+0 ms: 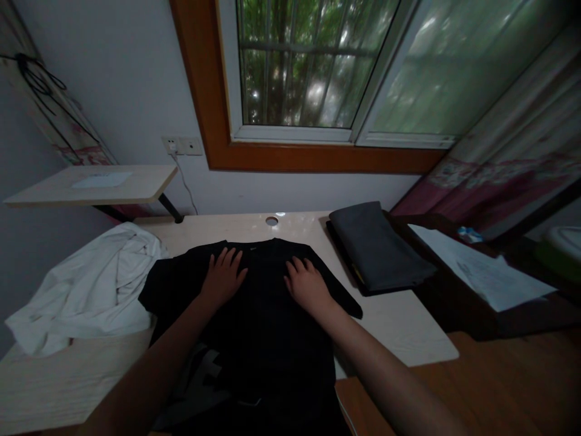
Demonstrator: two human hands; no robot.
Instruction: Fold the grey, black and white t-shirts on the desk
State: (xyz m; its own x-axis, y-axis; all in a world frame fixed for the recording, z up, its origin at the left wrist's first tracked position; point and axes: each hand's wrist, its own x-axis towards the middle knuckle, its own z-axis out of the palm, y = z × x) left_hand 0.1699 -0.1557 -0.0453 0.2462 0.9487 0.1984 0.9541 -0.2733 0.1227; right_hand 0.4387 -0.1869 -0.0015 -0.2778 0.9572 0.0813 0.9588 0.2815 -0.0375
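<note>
A black T-shirt [267, 303] lies spread on the pale desk [299, 225], its collar toward the window and its lower part reaching the near edge. My left hand [223, 277] rests flat on the upper left of the shirt, fingers spread. On the upper right of the shirt lies my right hand [307, 283], also flat with fingers apart. Neither hand grips the cloth. A grey print shows on the shirt near my left forearm.
A crumpled white cloth [95, 284] lies at the left, below a raised shelf [91, 184]. Folded dark grey clothing [379, 245] sits on the right. Beyond it, papers [476, 266] lie on a dark surface. A window [313, 66] is behind the desk.
</note>
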